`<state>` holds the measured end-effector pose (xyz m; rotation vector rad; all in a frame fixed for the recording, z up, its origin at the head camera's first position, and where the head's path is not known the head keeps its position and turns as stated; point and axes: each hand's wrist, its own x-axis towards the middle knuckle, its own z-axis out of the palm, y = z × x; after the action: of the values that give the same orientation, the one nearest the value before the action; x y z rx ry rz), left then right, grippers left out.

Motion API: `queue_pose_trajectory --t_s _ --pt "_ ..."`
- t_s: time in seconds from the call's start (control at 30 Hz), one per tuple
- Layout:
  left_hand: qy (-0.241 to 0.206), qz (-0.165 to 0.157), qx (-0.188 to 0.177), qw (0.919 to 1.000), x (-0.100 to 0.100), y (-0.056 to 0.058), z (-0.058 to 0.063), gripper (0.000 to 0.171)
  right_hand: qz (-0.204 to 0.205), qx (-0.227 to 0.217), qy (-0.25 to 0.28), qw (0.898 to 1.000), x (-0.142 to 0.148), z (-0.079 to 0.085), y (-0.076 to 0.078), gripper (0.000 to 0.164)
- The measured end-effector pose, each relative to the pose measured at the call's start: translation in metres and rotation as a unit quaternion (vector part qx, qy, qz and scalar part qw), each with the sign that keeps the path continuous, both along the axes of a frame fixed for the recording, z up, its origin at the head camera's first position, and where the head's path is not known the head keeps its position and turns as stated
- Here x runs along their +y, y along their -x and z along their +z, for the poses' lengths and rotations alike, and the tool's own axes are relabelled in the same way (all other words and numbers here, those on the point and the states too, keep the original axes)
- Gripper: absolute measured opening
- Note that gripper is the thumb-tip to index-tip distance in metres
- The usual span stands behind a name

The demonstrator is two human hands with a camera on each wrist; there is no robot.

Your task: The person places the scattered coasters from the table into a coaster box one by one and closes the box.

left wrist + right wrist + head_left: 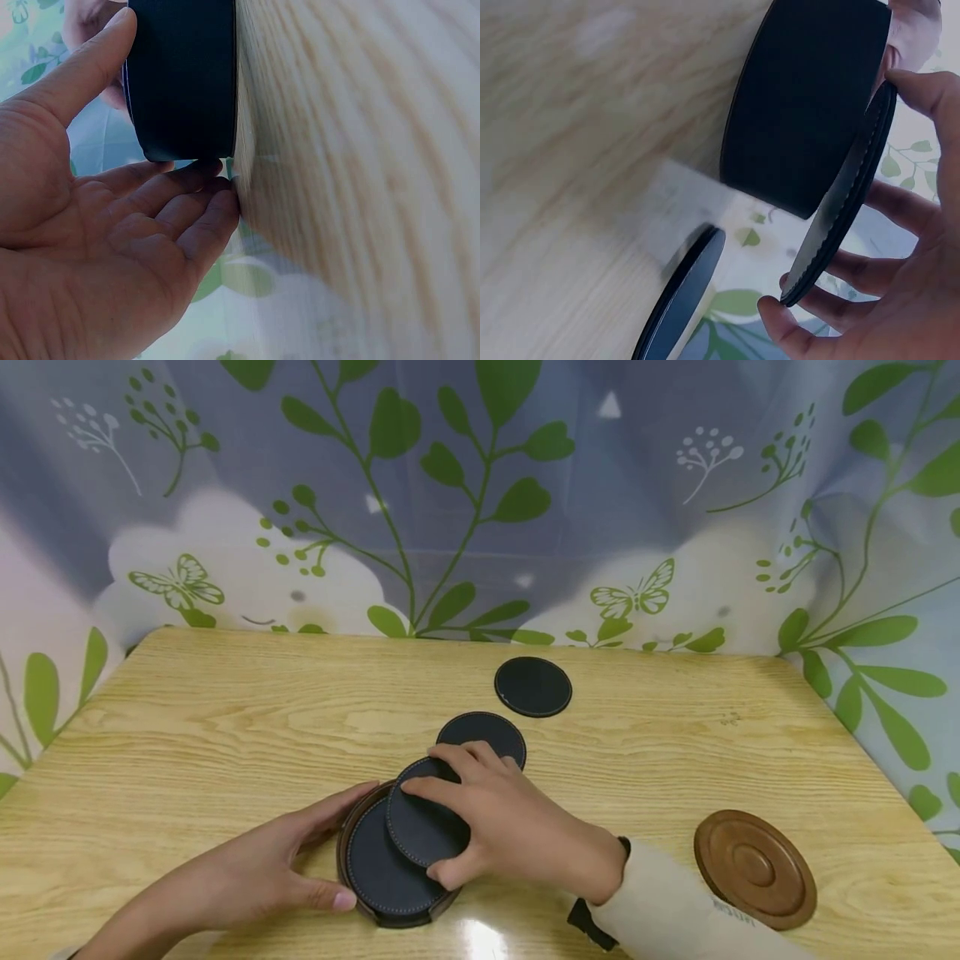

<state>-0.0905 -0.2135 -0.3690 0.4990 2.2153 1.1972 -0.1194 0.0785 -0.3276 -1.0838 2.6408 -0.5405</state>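
Observation:
My right hand [491, 814] grips a round black stitched coaster [423, 822] by its edge, thumb at the near side and fingers across the far side. This coaster is tilted over the round coaster holder [802, 105], overlapping its right part in the head view. Inside the holder lies another black coaster [382, 868]. My left hand [262, 868] lies along the holder's left side, its fairly straight fingers at the far wall and the thumb at the near wall. Just beyond my right fingers, a black coaster [480, 727] lies partly hidden on the table.
Farther back on the wooden table [262, 718] lies one more black coaster [533, 687]. A round brown ridged disc [753, 868] sits at the right, beside my right sleeve [675, 902]. A leaf-patterned curtain [450, 527] hangs behind the table's back edge.

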Motion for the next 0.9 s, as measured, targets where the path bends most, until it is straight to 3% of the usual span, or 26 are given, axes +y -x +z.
queue_pose_trajectory --t_s 0.6,0.9 --pt "0.009 0.015 -0.026 0.9995 0.0 -0.001 0.002 0.105 0.069 0.056 -0.039 0.995 -0.027 -0.005 -0.012 0.071" --pt "0.0 0.01 -0.032 0.9994 0.001 0.0 0.002 0.105 0.071 0.084 -0.049 0.993 -0.03 -0.009 -0.016 0.073"
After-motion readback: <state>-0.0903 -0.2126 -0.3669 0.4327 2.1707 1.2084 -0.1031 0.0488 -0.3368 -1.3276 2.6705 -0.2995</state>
